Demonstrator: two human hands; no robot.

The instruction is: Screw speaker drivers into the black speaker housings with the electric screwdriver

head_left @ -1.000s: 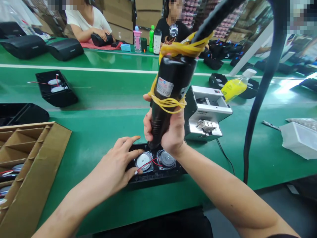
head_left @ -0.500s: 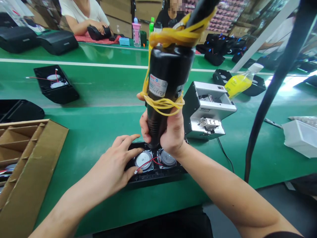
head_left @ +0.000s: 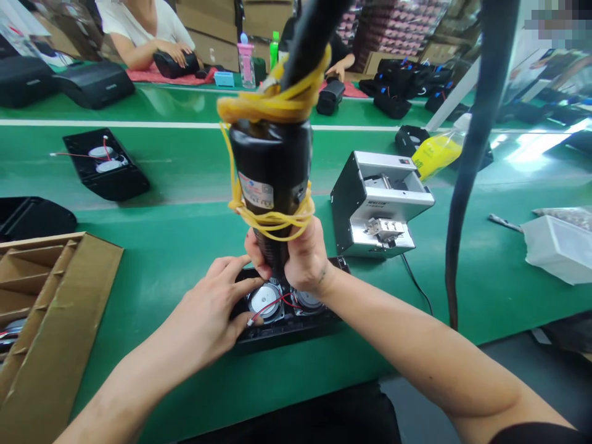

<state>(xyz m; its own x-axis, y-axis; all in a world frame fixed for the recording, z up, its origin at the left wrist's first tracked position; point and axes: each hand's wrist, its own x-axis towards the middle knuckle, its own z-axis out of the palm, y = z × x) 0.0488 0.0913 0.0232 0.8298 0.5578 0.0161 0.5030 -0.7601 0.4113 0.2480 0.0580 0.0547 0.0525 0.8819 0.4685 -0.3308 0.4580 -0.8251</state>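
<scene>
My right hand (head_left: 309,262) is wrapped round a black electric screwdriver (head_left: 276,151), held upright with yellow rubber bands about its body. Its lower end points down into an open black speaker housing (head_left: 296,330); the bit's tip is hidden. Two round speaker drivers, a left one (head_left: 264,298) and a right one (head_left: 307,300), sit inside, joined by a red wire (head_left: 274,303) ending in a small white plug. My left hand (head_left: 217,299) grips the housing's left end, thumb near the plug and fingers over the back edge.
A silver-black bench machine (head_left: 382,206) stands right of the housing. At left are a divided cardboard box (head_left: 74,308) and another open housing (head_left: 108,163). A black cable (head_left: 467,166) hangs at right, near a white plastic bin (head_left: 557,250). Co-workers handle black speakers across the green table.
My right hand and the screwdriver have moved left, toward the left driver. My left hand stays at the housing's left end. The view has shifted slightly.
</scene>
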